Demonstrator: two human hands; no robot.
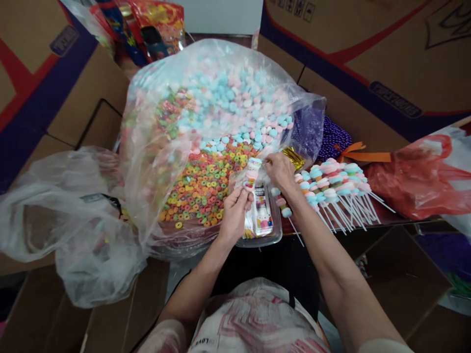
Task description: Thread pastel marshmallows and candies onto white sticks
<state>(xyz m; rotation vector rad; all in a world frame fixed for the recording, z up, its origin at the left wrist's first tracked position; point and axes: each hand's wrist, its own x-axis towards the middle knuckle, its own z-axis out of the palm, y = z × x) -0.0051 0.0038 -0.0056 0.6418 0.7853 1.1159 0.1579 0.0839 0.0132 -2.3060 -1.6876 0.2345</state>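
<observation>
Both forearms reach up from the bottom of the frame and angle inward, so the hands nearly meet just right of center. The left hand (236, 208) has its fingers clenched on the lower end of 1 candy stick (252, 171), pink and white, held roughly upright. The right hand (280, 169) is bent in from the right, fingertips drawn together just beside the stick's top — whether they pinch anything cannot be told.

Below the hands sits a clear tub (276, 237) with a printed packet (263, 211) inside. A large clear bag (147, 162) of ring cereal (198, 186) and pastel candies (228, 95) fills the center and upper left. Close to the right hand are gold strips (293, 158) and — under the right forearm and beyond — a pile of finished-looking skewers (333, 181). Cardboard boxes (368, 59) wall both upper corners.
</observation>
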